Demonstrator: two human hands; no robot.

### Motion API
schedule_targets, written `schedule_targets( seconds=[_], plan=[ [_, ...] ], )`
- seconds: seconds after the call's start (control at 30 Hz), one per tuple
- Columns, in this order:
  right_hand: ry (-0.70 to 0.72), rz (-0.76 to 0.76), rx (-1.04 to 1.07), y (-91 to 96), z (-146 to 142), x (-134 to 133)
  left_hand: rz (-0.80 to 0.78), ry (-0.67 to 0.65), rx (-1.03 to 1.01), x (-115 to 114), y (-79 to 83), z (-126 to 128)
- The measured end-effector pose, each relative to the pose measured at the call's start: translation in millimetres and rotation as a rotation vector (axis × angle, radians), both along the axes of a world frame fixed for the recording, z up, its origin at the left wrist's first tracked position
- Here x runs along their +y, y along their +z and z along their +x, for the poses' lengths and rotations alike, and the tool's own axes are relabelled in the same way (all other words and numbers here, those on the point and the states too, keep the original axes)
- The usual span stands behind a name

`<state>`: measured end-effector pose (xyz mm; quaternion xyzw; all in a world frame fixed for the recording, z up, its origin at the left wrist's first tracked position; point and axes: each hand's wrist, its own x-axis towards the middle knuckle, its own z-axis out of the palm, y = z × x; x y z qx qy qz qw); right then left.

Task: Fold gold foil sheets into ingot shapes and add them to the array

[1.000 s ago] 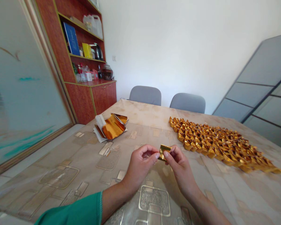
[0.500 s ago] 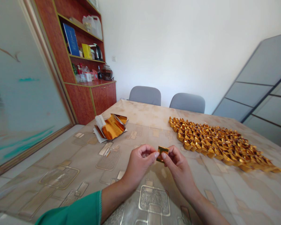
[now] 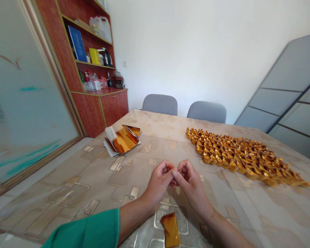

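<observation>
- Here's the left hand (image 3: 158, 184), curled closed, fingertips pinched hard against the right hand (image 3: 191, 187), equally closed, both hovering over the middle of the table (image 3: 150, 120); if anything sits between those fingers, it's hidden from view!
- Down near the table's close edge, a folded gold foil piece (image 3: 170, 230) shows right between the two forearms, touching neither hand.
- A green sleeve (image 3: 85, 230) covers the left arm, just at the table's near edge.
- Far left of the table, a stack of gold foil sheets (image 3: 122, 140) lies bent over white paper (image 3: 110, 135), well apart from the hands.
- On the right of the table, a big spread of folded gold foil shapes (image 3: 237, 155) fills the surface in tight rows, near the right hand but not touching it.
- Beyond the table's far edge, two grey chairs (image 3: 159, 104) (image 3: 206, 112) stand side by side.
- Past the far-left corner of the table rises a red-brown wooden cabinet (image 3: 113, 106), loaded with a blue book (image 3: 76, 43), a kettle (image 3: 107, 58) and a glass jar (image 3: 117, 80).
- Left of the table, a frosted glass door (image 3: 28, 103).
</observation>
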<state>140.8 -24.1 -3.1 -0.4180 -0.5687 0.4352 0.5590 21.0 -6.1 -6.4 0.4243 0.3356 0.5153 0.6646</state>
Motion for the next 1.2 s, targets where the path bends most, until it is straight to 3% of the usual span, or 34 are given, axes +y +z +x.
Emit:
schedule_targets(
  seconds=[0.13, 0.2, 0.23, 0.3, 0.4, 0.5, 0.57, 0.63, 0.67, 0.8, 0.93, 1.2],
  plan=[
    [0.024, 0.101, -0.223, 16.0, 5, -14, 0.041, 0.151, 0.066, 8, -8.1, -1],
    [0.242, 0.219, -0.398, 30.1, 11, -30, 0.052, 0.201, 0.083, 11, -6.9, -7],
    [0.404, 0.194, -0.524, 35.3, 13, -37, 0.061, 0.217, 0.088, 13, -5.3, -10],
    [0.567, 0.148, -0.746, 37.9, 14, -48, 0.09, 0.257, 0.096, 15, -1.7, -14],
    [0.554, 0.057, -0.933, 22.2, 11, -51, 0.066, 0.221, 0.112, 14, 1.7, -15],
    [0.542, -0.013, -0.83, 0.8, 12, -41, 0.028, 0.139, 0.133, 13, 1.0, -14],
    [0.47, -0.132, -0.625, -6.4, 15, -30, 0.005, 0.103, 0.126, 13, -0.7, -13],
    [0.256, -0.211, -0.326, -6.6, 21, -15, -0.031, 0.096, 0.105, 14, -2.9, -13],
    [0.091, -0.169, -0.18, -5.0, 24, -8, -0.055, 0.095, 0.089, 14, -3.9, -13],
    [-0.212, -0.062, 0.059, 0.8, 29, 14, -0.166, -0.042, 0.005, 10, -5.7, -11],
    [-0.223, -0.163, 0.22, -0.7, 20, 14, -0.216, -0.15, -0.074, 1, -4.3, -6],
    [-0.101, -0.103, 0.309, 4.0, -6, 5, -0.31, 0.047, -0.228, 7, -1.0, -9]
  ],
)
